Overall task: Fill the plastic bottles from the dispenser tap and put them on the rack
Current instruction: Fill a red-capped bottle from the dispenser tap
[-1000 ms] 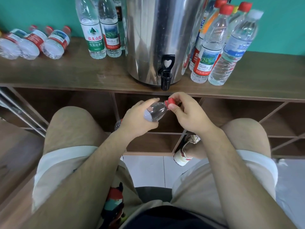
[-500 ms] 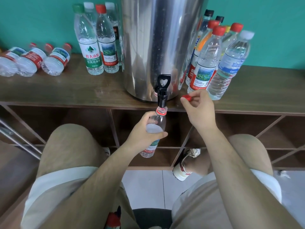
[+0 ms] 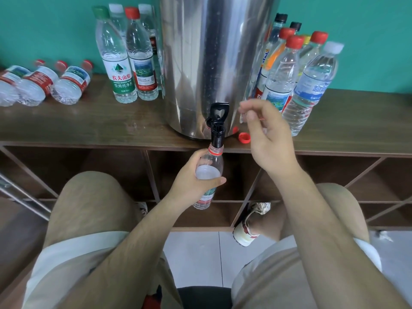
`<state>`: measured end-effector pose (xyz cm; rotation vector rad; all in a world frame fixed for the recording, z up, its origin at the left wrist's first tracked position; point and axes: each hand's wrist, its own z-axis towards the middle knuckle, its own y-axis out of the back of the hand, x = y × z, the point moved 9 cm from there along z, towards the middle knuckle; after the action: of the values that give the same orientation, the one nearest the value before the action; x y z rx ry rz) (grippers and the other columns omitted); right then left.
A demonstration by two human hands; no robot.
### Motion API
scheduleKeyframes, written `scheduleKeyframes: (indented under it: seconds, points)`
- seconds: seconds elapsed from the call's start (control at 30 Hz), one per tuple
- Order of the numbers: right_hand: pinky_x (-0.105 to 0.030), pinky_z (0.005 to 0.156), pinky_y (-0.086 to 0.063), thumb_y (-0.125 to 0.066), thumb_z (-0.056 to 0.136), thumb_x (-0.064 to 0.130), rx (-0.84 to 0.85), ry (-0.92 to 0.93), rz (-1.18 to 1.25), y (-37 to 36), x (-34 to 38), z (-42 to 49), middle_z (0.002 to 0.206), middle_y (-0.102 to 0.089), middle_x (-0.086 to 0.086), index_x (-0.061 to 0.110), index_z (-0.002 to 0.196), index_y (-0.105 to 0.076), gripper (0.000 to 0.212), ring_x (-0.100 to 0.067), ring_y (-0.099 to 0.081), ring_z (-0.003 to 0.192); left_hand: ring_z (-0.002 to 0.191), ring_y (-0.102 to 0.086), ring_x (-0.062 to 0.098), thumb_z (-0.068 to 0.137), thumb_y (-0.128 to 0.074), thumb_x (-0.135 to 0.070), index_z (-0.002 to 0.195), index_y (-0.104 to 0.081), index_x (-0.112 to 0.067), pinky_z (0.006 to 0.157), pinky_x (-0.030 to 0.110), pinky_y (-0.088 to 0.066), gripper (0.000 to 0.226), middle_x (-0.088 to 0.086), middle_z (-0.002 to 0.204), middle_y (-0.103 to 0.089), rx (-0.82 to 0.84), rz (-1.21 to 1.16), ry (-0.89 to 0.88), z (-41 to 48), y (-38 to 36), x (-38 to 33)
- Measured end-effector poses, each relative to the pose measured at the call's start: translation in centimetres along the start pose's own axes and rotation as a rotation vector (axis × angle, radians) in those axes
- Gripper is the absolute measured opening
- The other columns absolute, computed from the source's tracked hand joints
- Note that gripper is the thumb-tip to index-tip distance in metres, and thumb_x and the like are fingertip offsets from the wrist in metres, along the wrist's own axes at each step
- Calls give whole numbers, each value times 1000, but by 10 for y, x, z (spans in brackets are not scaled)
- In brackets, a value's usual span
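My left hand (image 3: 194,181) grips a small clear plastic bottle (image 3: 209,170) upright, its open neck right under the black tap (image 3: 217,123) of the steel dispenser (image 3: 214,63). The bottle's red cap (image 3: 244,137) lies on the wooden shelf top beside the dispenser's base. My right hand (image 3: 267,139) hovers above that cap, just right of the tap, fingers loosely curled and holding nothing.
Upright bottles stand left (image 3: 124,59) and right (image 3: 312,85) of the dispenser. Three small bottles (image 3: 44,83) lie on their sides at far left. Below the shelf top (image 3: 89,121) are open rack compartments (image 3: 323,181). My knees sit close to the rack.
My right hand took the red cap off the bottle, set it on the shelf top and let go. My left hand brought the bottle upright under the tap.
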<state>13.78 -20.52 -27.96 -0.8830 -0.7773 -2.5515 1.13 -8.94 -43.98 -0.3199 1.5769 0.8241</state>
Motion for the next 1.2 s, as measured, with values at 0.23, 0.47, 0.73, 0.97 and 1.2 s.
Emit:
scheduleKeyframes:
  seconds: [0.23,0.47,0.73,0.97,1.2]
  points:
    - [-24,88,-53,-69,97,38,442,6,-176,-43,35,30,115,-72,14,29,133,-64,38,-6,-68,104,117,-62,13,78,-90,-32,141,-45,-44,101,45,-57,78,-22,121,-60,12,-36,9,0,-2,1]
    - [-43,83,-58,-70,97,11,240,346,-247,-38,52,12,100,-78,-2,11,108,-77,13,-21,-73,95,115,-63,9,75,-91,-39,138,-45,-50,98,40,-59,79,-23,120,-62,22,-43,3,2,-4,1]
    - [-37,116,-44,-73,97,15,113,251,-193,-32,22,-44,150,-56,-8,4,147,-54,55,-19,-51,142,117,-63,-3,74,-92,-33,141,-50,-43,92,27,-55,80,-24,125,-66,21,-108,-35,-1,-1,-6]
    - [-29,82,-55,-73,92,48,271,-302,27,-68,-44,-67,119,-69,13,28,126,-66,40,-7,-66,107,115,-63,-7,79,-88,-17,139,-52,-33,84,14,-55,72,-26,123,-67,34,-125,-40,-4,-3,-6]
    - [-33,86,-57,-80,87,41,264,-362,33,-78,-61,-64,104,-74,11,27,107,-79,25,-5,-68,97,117,-65,8,78,-90,-20,140,-51,-33,98,31,-56,74,-15,127,-67,50,-90,21,-3,-6,6]
